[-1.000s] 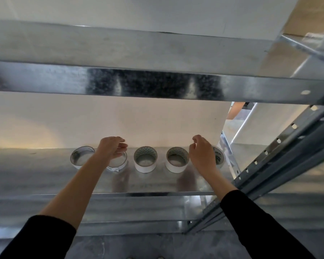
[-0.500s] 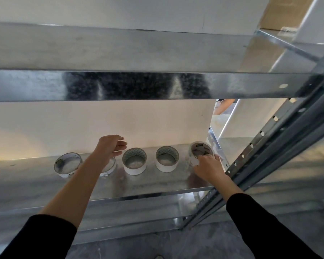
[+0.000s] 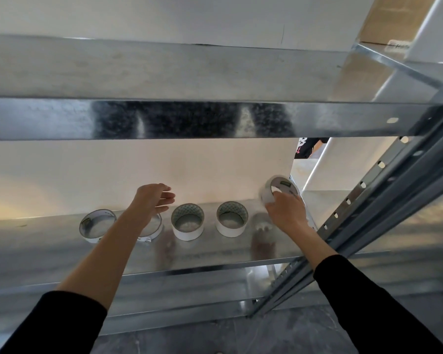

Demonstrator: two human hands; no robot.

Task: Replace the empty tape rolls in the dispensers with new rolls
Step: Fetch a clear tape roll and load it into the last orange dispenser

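Note:
Several white tape rolls lie flat in a row on a metal shelf point(image 3: 62, 254). My right hand point(image 3: 287, 213) grips the rightmost white tape roll point(image 3: 275, 189) and holds it tilted above the shelf. Two thick rolls rest in the middle, one point(image 3: 187, 222) left of the other point(image 3: 232, 219). My left hand point(image 3: 151, 200) hovers with fingers spread over a thin roll point(image 3: 152, 229), hiding most of it. Another thin roll point(image 3: 94, 224) lies at the far left.
A metal shelf beam point(image 3: 189, 118) crosses overhead, close above the hands. A perforated upright post point(image 3: 368, 200) runs diagonally at the right. A white wall backs the shelf. Grey floor shows below. No dispenser is in view.
My right hand closed on the rightmost roll and lifted it off the shelf, tilting it. The left hand stayed hovering over the thin roll.

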